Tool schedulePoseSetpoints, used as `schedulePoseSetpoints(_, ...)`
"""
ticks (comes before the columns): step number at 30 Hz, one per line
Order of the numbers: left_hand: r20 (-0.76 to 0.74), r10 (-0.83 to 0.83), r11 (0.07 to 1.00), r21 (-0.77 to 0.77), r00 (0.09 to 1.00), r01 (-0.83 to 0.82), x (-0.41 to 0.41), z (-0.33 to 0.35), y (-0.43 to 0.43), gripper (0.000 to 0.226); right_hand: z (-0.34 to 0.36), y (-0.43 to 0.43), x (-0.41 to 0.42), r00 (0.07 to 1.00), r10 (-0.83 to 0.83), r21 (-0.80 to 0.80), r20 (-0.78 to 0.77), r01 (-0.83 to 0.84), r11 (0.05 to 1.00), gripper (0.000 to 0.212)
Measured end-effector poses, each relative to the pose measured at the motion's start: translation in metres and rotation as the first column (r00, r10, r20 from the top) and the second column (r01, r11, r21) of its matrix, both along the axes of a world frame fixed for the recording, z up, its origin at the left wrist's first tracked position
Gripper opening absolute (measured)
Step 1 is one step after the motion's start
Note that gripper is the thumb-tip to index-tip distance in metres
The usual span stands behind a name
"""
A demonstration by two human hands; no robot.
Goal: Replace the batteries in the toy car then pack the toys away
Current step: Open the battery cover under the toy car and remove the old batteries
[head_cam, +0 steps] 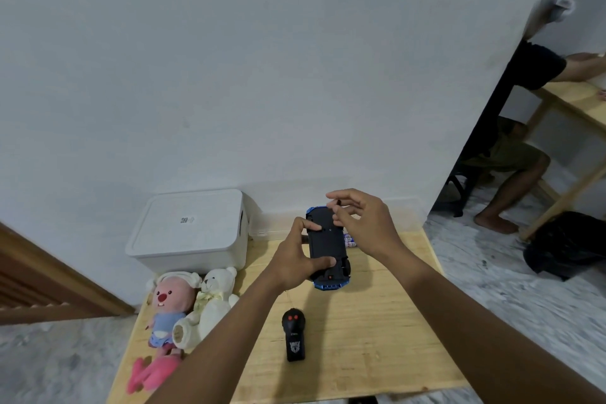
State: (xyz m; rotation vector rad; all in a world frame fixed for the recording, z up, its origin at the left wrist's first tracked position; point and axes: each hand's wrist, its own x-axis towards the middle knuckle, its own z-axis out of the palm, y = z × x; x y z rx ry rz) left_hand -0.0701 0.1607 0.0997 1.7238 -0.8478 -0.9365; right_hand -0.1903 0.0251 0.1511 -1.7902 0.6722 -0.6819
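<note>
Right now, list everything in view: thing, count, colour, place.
toy car: one, blue with black underside, upturned in the left grip
batteries: count unclear, pale, on the table behind the car
remote control: one, black with red buttons, mid-table
pink plush: one, pink, table's left edge
teddy bear: one, cream, beside the pink plush
storage box: one, white, lid on, table's far left corner
table: one, light wood, against the wall
black bag: one, black, floor at right
another person: one, seated far right
left grip: one, holds the car
right grip: one, fingers curled over the car's far end
</note>
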Motion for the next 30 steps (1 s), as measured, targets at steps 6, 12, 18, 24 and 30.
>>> schedulePoseSetpoints(6,0.003,-0.005,1.000,0.006,1.000,0.005,-0.001,-0.001,-0.003,0.060,0.001,-0.005,0.002,1.000,0.008,0.002,-0.011,-0.008,1.000,0.014)
schedulePoseSetpoints(12,0.008,0.005,1.000,0.001,1.000,-0.005,0.000,-0.005,-0.006,0.061,0.002,-0.006,0.001,0.999,-0.011,0.018,-0.044,0.012,1.000,0.005)
schedulePoseSetpoints(18,0.020,-0.006,1.000,0.004,1.000,0.006,0.003,-0.009,-0.009,0.060,-0.001,-0.009,0.002,1.000,-0.007,0.040,-0.007,0.007,0.999,0.010)
schedulePoseSetpoints(24,0.010,0.000,1.000,0.006,1.000,0.000,0.003,-0.012,-0.013,0.062,-0.002,-0.013,0.003,0.999,-0.036,0.045,-0.017,0.036,0.998,0.010)
schedulePoseSetpoints(30,-0.010,0.014,1.000,0.013,1.000,-0.014,0.006,-0.016,-0.015,0.063,-0.002,-0.014,0.004,0.998,-0.030,0.027,-0.048,0.031,0.999,0.007)
